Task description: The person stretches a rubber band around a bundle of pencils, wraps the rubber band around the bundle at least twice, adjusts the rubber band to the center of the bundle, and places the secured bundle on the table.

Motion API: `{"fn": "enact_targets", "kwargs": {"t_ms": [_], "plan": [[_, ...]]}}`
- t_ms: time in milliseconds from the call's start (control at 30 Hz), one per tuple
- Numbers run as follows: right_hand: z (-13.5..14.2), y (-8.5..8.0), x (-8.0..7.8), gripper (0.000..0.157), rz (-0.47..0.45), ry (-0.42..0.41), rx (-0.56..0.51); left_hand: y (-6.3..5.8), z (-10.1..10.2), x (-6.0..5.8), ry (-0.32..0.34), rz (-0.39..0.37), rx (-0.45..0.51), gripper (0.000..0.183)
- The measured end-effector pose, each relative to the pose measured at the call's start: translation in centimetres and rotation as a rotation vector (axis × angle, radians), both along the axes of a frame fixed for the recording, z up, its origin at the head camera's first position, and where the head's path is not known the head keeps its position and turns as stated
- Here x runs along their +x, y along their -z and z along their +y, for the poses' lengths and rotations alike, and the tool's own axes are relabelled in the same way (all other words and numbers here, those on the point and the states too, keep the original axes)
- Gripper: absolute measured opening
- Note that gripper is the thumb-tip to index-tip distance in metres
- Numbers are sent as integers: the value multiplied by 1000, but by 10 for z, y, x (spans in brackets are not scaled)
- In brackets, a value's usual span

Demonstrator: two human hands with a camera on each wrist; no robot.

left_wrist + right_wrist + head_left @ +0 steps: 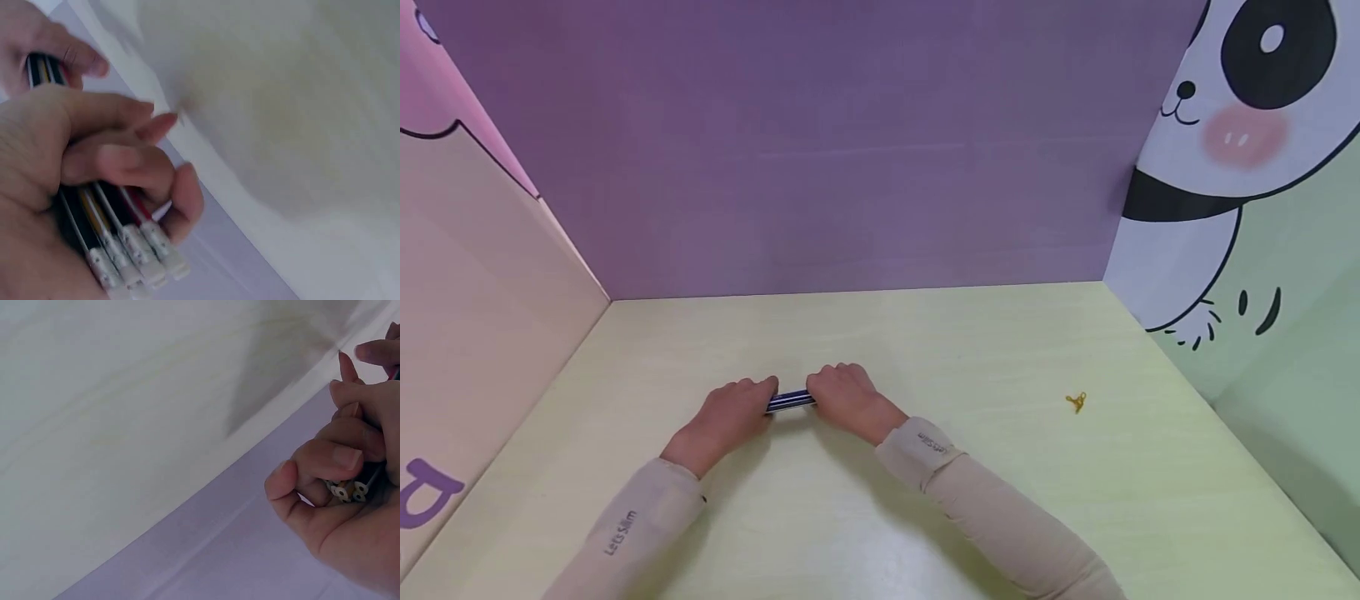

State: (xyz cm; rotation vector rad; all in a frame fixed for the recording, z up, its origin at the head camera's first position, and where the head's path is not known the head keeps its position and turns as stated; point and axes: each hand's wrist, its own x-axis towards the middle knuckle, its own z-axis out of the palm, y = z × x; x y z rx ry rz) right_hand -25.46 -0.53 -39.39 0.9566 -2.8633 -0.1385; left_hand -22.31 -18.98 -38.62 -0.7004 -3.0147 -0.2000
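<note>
A bundle of several pencils is held roughly level above the table, its dark striped middle showing between the two hands. My left hand grips one end with curled fingers. In the left wrist view, white erasers with silvery ferrules stick out past that hand; black, yellow and red stripes show on the shafts. My right hand is curled round the other end. Flat, unsharpened pencil tips peek out of its palm in the right wrist view. The fists are a short gap apart.
A small tangle of yellow bands lies on the pale table, right of the hands. A purple wall rises at the back. Side panels stand left and right, the right panel bearing a panda drawing.
</note>
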Motion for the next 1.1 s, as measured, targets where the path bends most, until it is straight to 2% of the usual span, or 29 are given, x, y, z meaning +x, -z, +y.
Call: {"fn": "enact_targets", "kwargs": {"t_ms": [133, 267, 333, 500, 567, 633, 667, 733, 800, 867, 967, 1033, 1100], "plan": [[8, -5, 5, 16, 53, -24, 26, 0, 10, 0, -19, -23, 45, 16], [17, -15, 13, 16, 100, -38, 88, -1, 20, 2, 18, -80, 132, 14], [22, -20, 18, 16, 107, -55, 119, 0, 24, 4, 70, -166, 206, 14], [36, -30, 28, 21, 120, -110, 161, 0, 38, 11, 175, -475, 446, 10], [48, -34, 31, 21, 144, -145, 148, 0, 46, 14, 186, -552, 525, 16], [65, -42, 32, 17, 123, -170, 120, 0, 56, 17, 197, -617, 585, 19], [76, -49, 33, 16, 81, -170, 84, -1, 61, 18, 199, -650, 618, 21], [100, -67, 33, 24, -61, -129, -37, -3, 69, 20, 190, -705, 672, 22], [123, -83, 31, 40, -232, -64, -215, -5, 75, 22, 186, -764, 729, 22], [143, -93, 28, 49, -369, -33, -431, -7, 78, 25, 187, -814, 784, 23], [158, -94, 27, 46, -524, -104, -719, -9, 83, 29, 211, -892, 848, 24], [159, -90, 29, 44, -611, -174, -857, -10, 90, 32, 231, -924, 862, 25], [155, -84, 32, 44, -684, -234, -942, -11, 100, 34, 247, -958, 870, 25]]}}
